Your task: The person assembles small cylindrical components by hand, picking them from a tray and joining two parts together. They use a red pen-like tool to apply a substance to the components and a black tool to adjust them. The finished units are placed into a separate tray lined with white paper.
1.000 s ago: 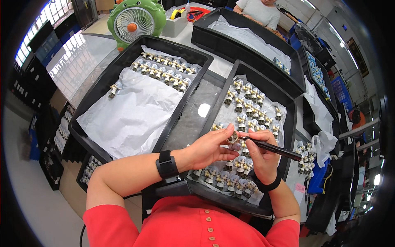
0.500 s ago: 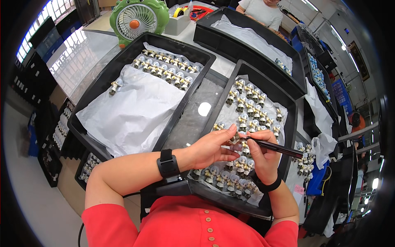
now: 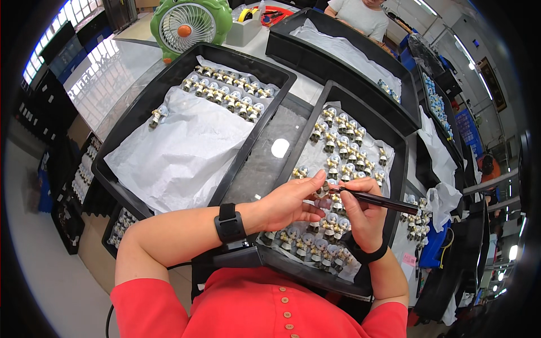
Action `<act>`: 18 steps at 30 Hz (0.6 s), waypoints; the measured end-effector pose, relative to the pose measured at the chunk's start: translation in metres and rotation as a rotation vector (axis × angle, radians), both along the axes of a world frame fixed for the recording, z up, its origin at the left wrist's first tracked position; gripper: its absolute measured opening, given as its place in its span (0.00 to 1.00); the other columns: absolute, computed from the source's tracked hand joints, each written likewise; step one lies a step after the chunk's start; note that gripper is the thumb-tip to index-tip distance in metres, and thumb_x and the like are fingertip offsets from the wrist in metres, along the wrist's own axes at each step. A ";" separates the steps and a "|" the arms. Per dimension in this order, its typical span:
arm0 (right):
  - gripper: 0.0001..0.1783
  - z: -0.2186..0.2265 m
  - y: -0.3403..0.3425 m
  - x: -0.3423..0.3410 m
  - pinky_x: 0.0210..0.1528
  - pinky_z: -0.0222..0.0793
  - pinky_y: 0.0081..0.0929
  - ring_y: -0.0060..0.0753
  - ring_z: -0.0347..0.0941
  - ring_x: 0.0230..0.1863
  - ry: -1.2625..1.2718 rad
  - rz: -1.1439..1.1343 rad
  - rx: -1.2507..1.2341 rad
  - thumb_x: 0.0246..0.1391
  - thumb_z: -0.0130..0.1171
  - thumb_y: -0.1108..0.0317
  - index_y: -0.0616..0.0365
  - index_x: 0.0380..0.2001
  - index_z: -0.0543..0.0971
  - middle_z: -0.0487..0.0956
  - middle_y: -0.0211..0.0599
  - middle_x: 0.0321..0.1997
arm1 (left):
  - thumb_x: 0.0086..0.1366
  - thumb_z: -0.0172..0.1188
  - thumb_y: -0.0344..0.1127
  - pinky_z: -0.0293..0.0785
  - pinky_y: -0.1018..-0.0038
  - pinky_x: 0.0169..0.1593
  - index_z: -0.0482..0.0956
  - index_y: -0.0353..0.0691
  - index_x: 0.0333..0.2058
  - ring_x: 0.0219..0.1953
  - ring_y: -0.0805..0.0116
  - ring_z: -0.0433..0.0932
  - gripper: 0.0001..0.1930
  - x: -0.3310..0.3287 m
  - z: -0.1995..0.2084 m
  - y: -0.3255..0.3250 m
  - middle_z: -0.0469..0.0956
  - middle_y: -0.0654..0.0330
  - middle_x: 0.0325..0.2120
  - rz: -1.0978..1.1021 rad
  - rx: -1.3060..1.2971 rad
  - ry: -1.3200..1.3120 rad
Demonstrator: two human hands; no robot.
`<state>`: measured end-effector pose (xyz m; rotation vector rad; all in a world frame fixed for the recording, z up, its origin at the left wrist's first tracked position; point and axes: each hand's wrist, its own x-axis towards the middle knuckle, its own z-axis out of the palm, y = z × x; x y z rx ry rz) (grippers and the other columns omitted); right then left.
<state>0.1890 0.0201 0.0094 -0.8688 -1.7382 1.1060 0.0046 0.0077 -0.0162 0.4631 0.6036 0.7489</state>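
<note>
My left hand [image 3: 284,204] pinches a small figurine [image 3: 323,191], mostly covered by the fingers. From the right, my right hand [image 3: 365,217] grips a dark, glossy pen-like tool [image 3: 391,203], its thin end against or very close to the figurine. What kind of tip it has is too small to tell. Both hands are above a black tray [image 3: 369,115] lined with white paper, where several pale-haired figurines [image 3: 320,248] stand in rows. To its left, another black tray [image 3: 248,63] holds similar figurines [image 3: 232,98] at its far end, plus a single one nearer its left side.
A green fan [image 3: 183,31] stands behind the left tray, with a grey box [image 3: 245,34] beside it. Farther back is a paper-lined black tray [image 3: 338,59], and a person [image 3: 360,19] sits behind it. More figurines [image 3: 418,222] stand right of my tray.
The pen-like tool has shifted very slightly to the right, and the figurine in my left fingers appears turned a little. Otherwise both hands hold nearly the same place.
</note>
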 end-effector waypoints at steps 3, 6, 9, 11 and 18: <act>0.08 0.002 -0.001 -0.001 0.39 0.65 0.16 0.19 0.68 0.37 0.005 0.008 -0.014 0.51 0.54 0.81 0.63 0.36 0.71 0.70 0.33 0.37 | 0.65 0.43 0.59 0.71 0.78 0.38 0.70 0.44 0.46 0.35 0.73 0.72 0.25 0.001 -0.001 0.000 0.69 0.63 0.33 -0.001 -0.003 0.007; 0.08 0.002 0.000 -0.001 0.39 0.65 0.16 0.19 0.69 0.37 -0.005 0.008 -0.027 0.52 0.54 0.81 0.63 0.36 0.71 0.70 0.33 0.37 | 0.64 0.44 0.59 0.70 0.79 0.37 0.69 0.44 0.47 0.34 0.74 0.72 0.26 0.001 0.001 0.000 0.69 0.62 0.33 -0.007 -0.006 0.014; 0.08 0.002 -0.001 -0.001 0.39 0.65 0.15 0.18 0.69 0.37 0.003 0.002 -0.049 0.52 0.54 0.82 0.63 0.36 0.71 0.70 0.33 0.37 | 0.64 0.44 0.60 0.70 0.80 0.36 0.69 0.44 0.47 0.33 0.75 0.71 0.26 0.000 0.001 0.000 0.69 0.62 0.33 -0.014 -0.009 0.021; 0.08 0.003 -0.001 -0.001 0.39 0.65 0.15 0.19 0.70 0.38 0.013 0.000 -0.064 0.52 0.54 0.81 0.63 0.36 0.71 0.70 0.33 0.37 | 0.64 0.44 0.60 0.69 0.80 0.36 0.69 0.44 0.47 0.33 0.75 0.71 0.26 0.000 0.001 0.000 0.69 0.62 0.33 -0.018 -0.010 0.024; 0.07 0.005 -0.001 -0.001 0.39 0.67 0.16 0.21 0.72 0.40 0.022 0.016 -0.061 0.53 0.53 0.81 0.63 0.36 0.70 0.70 0.33 0.37 | 0.63 0.44 0.61 0.69 0.81 0.34 0.69 0.43 0.46 0.32 0.75 0.70 0.27 0.000 0.000 0.000 0.68 0.62 0.33 -0.026 0.000 0.025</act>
